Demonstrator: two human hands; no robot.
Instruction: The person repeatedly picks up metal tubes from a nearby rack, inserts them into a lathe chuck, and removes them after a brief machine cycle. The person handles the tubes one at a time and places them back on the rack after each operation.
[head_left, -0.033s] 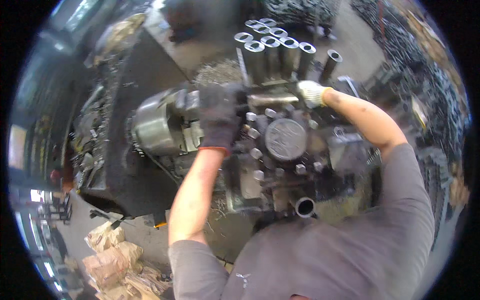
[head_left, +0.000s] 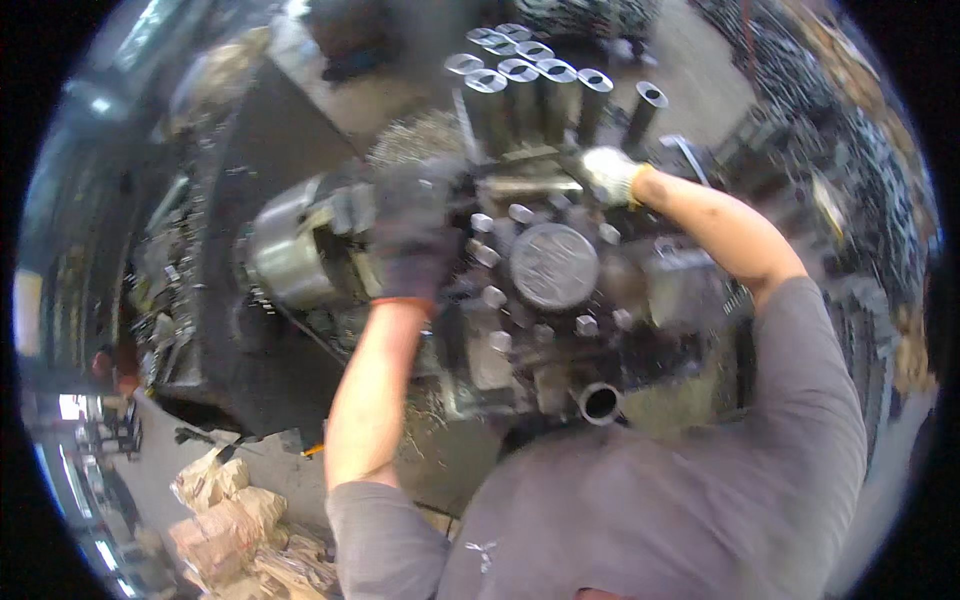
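My left hand (head_left: 415,235), in a dark glove with a red cuff, is between the steel lathe chuck (head_left: 290,245) and the tool post. It is smeared by motion, and its fingers do not show clearly. A metal tube (head_left: 530,188) lies crosswise just beyond the round-topped tool post (head_left: 555,265). At the tube's right end, my right hand (head_left: 610,175) in a white knit glove is closed against it, with its fingertips partly hidden. The tube's left end runs up to the dark glove.
Several upright metal tubes (head_left: 518,70) stand beyond the tool post. Another tube (head_left: 601,402) points up close to my body. Bolt heads ring the tool post. Metal chips (head_left: 415,138) are heaped behind the chuck. Brown paper sacks (head_left: 225,540) sit on the floor at lower left.
The whole scene has shifted a little left and slightly up in the picture. Both hands keep about the same places against the machine.
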